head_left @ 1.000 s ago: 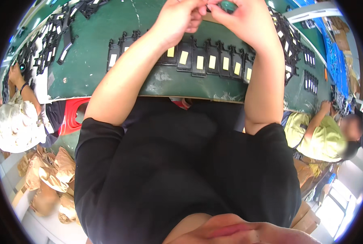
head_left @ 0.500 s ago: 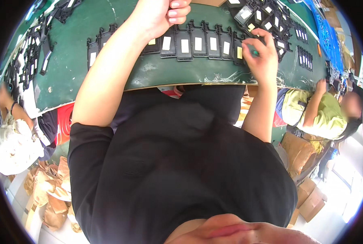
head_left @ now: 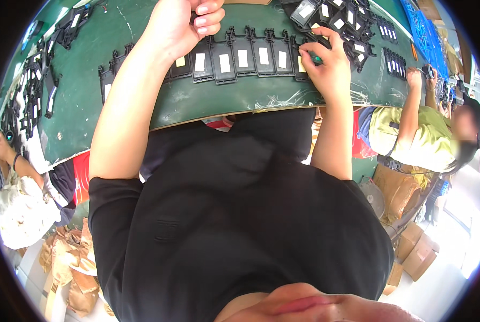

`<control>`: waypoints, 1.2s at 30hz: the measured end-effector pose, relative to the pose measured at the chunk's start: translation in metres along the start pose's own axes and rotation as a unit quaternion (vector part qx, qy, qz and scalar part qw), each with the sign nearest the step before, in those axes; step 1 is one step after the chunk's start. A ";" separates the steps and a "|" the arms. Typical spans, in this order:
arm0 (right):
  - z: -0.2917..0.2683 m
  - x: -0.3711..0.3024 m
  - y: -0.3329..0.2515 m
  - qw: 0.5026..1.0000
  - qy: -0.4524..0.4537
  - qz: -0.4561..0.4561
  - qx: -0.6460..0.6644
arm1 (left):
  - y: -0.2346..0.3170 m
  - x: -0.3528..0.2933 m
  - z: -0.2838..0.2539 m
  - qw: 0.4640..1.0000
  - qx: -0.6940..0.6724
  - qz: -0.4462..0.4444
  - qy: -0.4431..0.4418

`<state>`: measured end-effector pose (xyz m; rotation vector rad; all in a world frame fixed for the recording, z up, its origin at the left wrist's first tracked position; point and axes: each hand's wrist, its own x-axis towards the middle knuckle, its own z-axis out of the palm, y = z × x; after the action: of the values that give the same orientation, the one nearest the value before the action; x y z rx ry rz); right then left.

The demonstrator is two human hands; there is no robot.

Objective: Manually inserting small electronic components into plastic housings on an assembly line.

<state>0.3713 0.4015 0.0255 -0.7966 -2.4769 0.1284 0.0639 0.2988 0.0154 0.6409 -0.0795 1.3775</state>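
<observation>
A row of black plastic frames (head_left: 234,56) with white and yellow labels lies along the near edge of the green table (head_left: 207,102). My left hand (head_left: 183,27) rests curled over the row's left part, fingers closed; nothing shows inside it. My right hand (head_left: 328,67) is at the row's right end, pinching a small green-handled tool (head_left: 316,58) with its tip on the last frame. More black frames (head_left: 339,16) are heaped just beyond my right hand.
A co-worker in a yellow-green shirt (head_left: 412,139) sits at the right with a hand on the table. Another person in a white cap (head_left: 19,212) is at the left. Loose black parts (head_left: 33,91) cover the table's left end. Cardboard boxes (head_left: 417,249) and paper bags (head_left: 68,268) lie on the floor.
My hands, together at the table's far side a second ago, have parted. The right hand came down with the green tool to the row's right end; the left stays over the left part.
</observation>
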 end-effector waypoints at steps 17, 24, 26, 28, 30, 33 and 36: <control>-0.006 -0.001 -0.012 0.999 -0.024 -0.003 -0.044 | 0.000 0.000 0.045 0.940 0.046 -0.041 0.336; -0.010 0.001 -0.020 0.998 0.064 -0.001 -0.005 | -0.016 0.007 0.047 0.919 0.058 -0.050 0.386; -0.019 0.008 -0.044 0.992 0.098 0.026 0.073 | -0.017 0.007 0.058 0.935 0.015 -0.065 0.348; -0.025 0.014 -0.070 0.984 0.111 -0.016 0.137 | -0.018 0.009 0.067 0.938 -0.024 -0.083 0.334; -0.030 0.022 -0.092 0.982 0.082 -0.059 0.161 | -0.019 0.015 0.088 0.914 -0.003 -0.107 0.391; -0.024 0.036 -0.105 0.976 0.072 -0.121 0.168 | -0.026 0.007 0.065 0.937 0.028 -0.132 0.323; -0.017 0.043 -0.110 0.983 0.021 -0.111 0.147 | -0.031 0.002 0.052 0.957 0.052 -0.144 0.248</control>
<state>0.2938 0.3340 0.0860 -0.3919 -2.4107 0.3813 0.1092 0.2748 0.0479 0.3577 0.4746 1.2270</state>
